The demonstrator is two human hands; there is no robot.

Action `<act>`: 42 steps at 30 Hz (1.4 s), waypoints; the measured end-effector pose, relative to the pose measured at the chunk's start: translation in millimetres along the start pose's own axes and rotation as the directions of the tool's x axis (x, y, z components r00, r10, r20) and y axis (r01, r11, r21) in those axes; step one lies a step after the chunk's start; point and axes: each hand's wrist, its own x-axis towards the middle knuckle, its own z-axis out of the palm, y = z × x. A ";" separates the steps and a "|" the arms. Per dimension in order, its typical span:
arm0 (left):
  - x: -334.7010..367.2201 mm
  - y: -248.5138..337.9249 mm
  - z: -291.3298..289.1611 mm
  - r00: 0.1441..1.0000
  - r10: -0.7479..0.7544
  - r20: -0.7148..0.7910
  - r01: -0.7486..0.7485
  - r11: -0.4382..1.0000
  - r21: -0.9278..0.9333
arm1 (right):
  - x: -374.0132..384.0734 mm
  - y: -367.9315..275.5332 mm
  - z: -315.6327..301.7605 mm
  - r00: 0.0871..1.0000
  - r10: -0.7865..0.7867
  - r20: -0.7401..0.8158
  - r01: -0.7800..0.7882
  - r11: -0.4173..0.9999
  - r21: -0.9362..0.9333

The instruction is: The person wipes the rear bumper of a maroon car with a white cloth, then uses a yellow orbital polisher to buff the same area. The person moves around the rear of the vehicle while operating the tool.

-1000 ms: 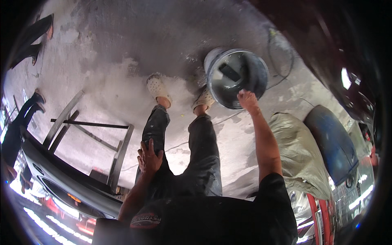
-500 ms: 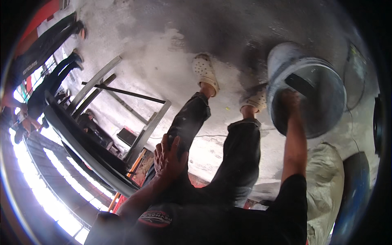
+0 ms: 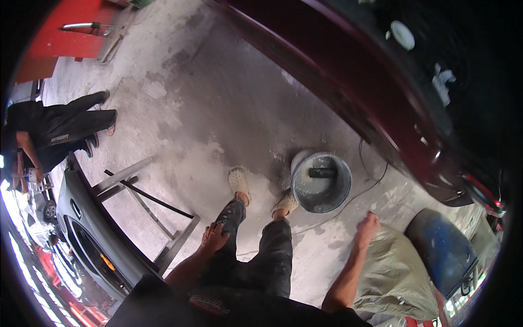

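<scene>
My left hand [image 3: 214,237] rests on my left leg near the knee, its fingers lying flat on the dark trousers. My right hand [image 3: 370,225] is in the air to the right of my legs, just beyond a pale sack [image 3: 389,267]. Its fingers are curled closed, and I cannot see whether anything is in them. In front of my right foot stands a grey bucket [image 3: 344,199]. A dark, block-shaped piece [image 3: 322,173] is inside it, with greyish liquid around it. The right hand is apart from the bucket.
A dark red car body [image 3: 348,71] spans the upper right. To the left, a grey car bumper [image 3: 87,229] rests by a metal stand [image 3: 177,240]. A blue drum [image 3: 438,240] is beyond the sack. Other people [image 3: 60,125] stand at far left. A thin cable [image 3: 376,182] crosses the floor.
My right hand has come out of the bucket and moved back toward the sack. The view has lifted, bringing the red car into sight. My left hand stays on my leg.
</scene>
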 end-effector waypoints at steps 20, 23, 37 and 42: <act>-21.7 -146.1 -109.5 0.960 0.127 -0.251 -0.196 0.941 -0.276 | -72.4 -271.7 215.1 0.735 -0.562 0.379 0.668 0.694 -0.268; -31.4 -178.3 -118.8 0.962 0.094 -0.256 -0.164 0.950 -0.266 | -138.7 -273.9 166.0 0.883 -0.429 0.189 0.421 0.903 0.084; 6.4 -173.5 -263.8 0.929 -0.094 -0.359 -0.044 0.933 -0.358 | -200.3 -584.3 429.4 0.190 -0.738 0.647 0.978 0.202 -0.057; 16.0 -129.7 -349.5 0.914 -0.059 -0.402 -0.113 0.913 -0.391 | -133.5 -518.7 483.2 0.298 -0.642 0.707 0.902 0.432 0.012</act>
